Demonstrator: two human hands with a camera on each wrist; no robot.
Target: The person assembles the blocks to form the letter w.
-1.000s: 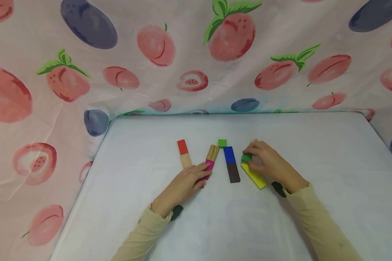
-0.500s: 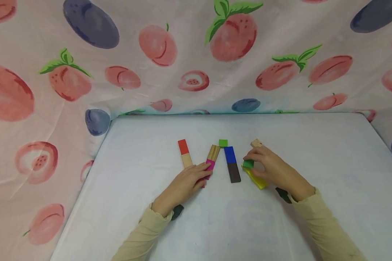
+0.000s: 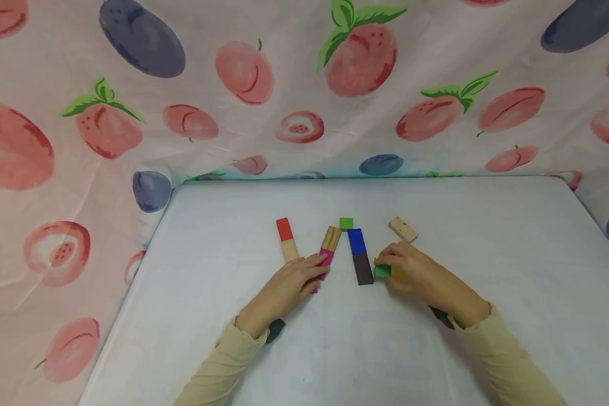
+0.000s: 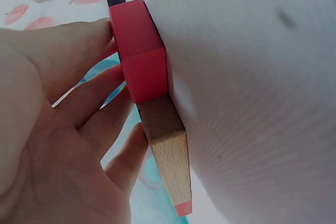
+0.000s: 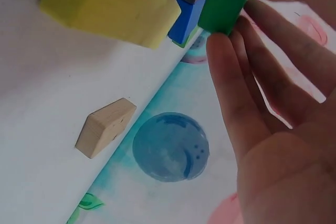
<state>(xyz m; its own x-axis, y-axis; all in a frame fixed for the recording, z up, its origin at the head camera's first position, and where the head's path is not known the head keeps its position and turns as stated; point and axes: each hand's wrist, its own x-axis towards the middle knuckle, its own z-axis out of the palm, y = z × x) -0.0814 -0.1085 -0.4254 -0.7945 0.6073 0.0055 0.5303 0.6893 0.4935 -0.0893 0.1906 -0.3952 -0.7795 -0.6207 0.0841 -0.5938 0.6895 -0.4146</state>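
Note:
My right hand pinches a green block between thumb and fingers, just right of the dark brown block. Partly hidden under that hand lies a yellow block, large and near in the right wrist view. My left hand rests on a row of blocks, its fingertips touching the magenta block. In the left wrist view a red block stands at the thumb, and a wooden block with a red one behind it runs past the other fingers.
A small light green block sits behind the blue block, beside the grooved tan block. To the left lies a red block in line with a plain wooden one. Another wooden block lies beyond the right hand.
My right hand has drawn the green block nearer along the yellow block, now alongside the dark brown block. The wooden block behind that hand has come into view. My left hand stays put.

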